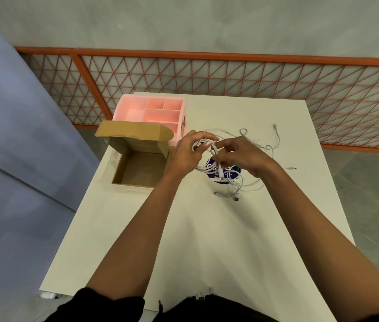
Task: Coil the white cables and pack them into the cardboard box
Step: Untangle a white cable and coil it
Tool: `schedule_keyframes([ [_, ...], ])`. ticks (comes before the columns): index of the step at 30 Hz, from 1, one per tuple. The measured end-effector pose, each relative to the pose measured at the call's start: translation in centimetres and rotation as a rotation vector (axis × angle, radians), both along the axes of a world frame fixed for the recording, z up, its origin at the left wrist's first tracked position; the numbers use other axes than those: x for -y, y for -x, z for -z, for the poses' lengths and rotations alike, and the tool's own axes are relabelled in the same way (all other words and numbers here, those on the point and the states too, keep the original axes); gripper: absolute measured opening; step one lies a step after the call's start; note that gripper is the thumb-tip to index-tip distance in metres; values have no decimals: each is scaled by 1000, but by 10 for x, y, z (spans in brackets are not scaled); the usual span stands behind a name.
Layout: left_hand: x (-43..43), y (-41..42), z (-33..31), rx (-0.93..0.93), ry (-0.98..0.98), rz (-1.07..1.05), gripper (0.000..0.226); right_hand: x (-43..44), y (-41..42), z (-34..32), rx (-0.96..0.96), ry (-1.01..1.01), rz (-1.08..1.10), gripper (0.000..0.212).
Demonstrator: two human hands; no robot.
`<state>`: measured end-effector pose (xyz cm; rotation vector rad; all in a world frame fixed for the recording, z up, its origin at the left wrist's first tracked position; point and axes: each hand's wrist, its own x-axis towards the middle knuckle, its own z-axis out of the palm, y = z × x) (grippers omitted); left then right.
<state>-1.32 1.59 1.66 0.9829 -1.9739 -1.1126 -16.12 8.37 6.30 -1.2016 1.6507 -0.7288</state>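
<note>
head view: both the left hand [185,154] and right hand [244,156] grip a half-wound white cable [211,151], whose loops could spring loose before reaching the cardboard box [137,169].

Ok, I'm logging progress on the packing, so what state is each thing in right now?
cardboard box: open, lid flap up, nothing inside.
pink organizer: open-topped, visible compartments empty.
held cable: partly coiled, lifted in both hands.
loose cables: uncoiled, sprawled on the table.
left hand: grips the held cable's loops.
right hand: pinches the held cable.
</note>
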Motion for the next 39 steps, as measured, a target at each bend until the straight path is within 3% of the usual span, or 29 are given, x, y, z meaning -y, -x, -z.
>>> schedule_keyframes([
  [6, 6, -1, 6, 114, 234, -115, 18, 3, 1, -4, -45, -70, 44, 38],
  [10, 8, -3, 3, 136, 356, -114, 19, 2, -3, -12, 27, -148, 22, 28],
  [17, 14, -11, 1, 101, 331, -72, 18, -4, -5, -19, 183, -144, 55, 14],
  [19, 13, -14, -2, 55, 234, -105, 16, -7, -2, -17, 226, -138, 84, 16],
  [23, 4, -15, 3, 24, -148, -236, 22, -12, 0, -12, 229, -101, 105, 15],
  [28, -12, -15, 9, -206, -704, -115, 49, -12, 2, -7, 192, -72, 170, 18],
  [32, -13, -12, 7, -273, -700, -139, 46, -12, 4, 11, 99, -39, 240, 23],
  [35, -15, -8, 6, -249, -615, -212, 34, -9, 5, 23, -105, 21, 247, 21],
  [39, -18, -5, 3, -222, -576, -219, 40, -6, 2, 28, -338, 94, 182, 22],
])
